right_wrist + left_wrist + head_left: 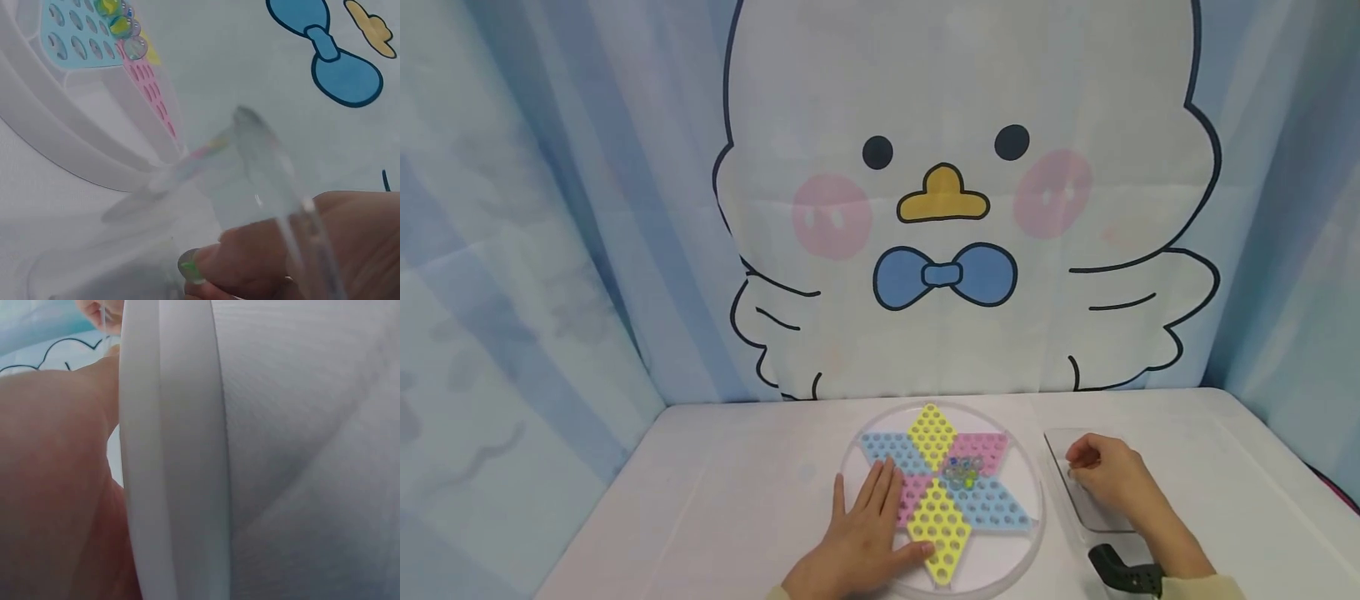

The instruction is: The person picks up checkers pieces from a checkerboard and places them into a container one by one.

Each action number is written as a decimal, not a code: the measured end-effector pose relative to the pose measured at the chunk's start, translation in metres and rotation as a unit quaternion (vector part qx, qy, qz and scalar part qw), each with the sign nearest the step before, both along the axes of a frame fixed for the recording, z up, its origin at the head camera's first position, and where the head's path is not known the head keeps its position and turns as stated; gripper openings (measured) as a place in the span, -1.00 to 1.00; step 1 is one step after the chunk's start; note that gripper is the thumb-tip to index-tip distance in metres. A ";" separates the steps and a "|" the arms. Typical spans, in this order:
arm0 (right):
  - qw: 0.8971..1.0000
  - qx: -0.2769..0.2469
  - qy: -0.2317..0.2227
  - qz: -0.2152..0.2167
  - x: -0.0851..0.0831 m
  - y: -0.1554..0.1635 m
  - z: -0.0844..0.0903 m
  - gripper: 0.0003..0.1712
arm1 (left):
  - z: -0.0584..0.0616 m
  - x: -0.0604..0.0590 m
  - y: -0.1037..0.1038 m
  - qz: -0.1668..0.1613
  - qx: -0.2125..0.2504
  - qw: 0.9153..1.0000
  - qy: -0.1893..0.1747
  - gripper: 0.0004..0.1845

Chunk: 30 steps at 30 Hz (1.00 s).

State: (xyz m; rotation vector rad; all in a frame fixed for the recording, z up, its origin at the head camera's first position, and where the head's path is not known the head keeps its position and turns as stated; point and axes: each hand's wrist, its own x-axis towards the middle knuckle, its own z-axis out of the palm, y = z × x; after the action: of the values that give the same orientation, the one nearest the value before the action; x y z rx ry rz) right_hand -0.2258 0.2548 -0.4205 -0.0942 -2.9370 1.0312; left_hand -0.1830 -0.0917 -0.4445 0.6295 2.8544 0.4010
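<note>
Nearest, left hand (868, 533) lies flat, fingers straight, on the round game board (996, 554). Hands well apart: right hand (1108, 475), at the clear box (1093, 518) beside the board, pinches a green-streaked marble (189, 265). More marbles (962, 471) bunch near board centre. Step looks like shifting marbles between box and board, direction unclear; next move probably calls for a steady pinch clear of box walls. Beyond, cartoon-bird curtain (692, 208). No readable brands or writing.
</note>
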 end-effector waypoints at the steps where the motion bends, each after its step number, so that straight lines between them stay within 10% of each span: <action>1: 1.000 0.003 0.000 0.001 0.000 0.000 -0.001 -0.84 | 0.000 0.000 0.000 0.000 0.000 1.000 -0.002 0.13; 30: 0.990 -0.015 0.141 -0.015 0.014 -0.009 0.019 -0.89 | 0.003 0.000 0.001 0.002 -0.016 1.000 -0.002 0.12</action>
State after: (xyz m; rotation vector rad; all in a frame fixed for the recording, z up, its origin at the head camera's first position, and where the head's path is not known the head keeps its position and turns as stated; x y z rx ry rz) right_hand -0.2117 0.2453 -0.4014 0.0076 -2.6600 0.9923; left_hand -0.1826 -0.0908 -0.4415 0.6165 2.8521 0.3568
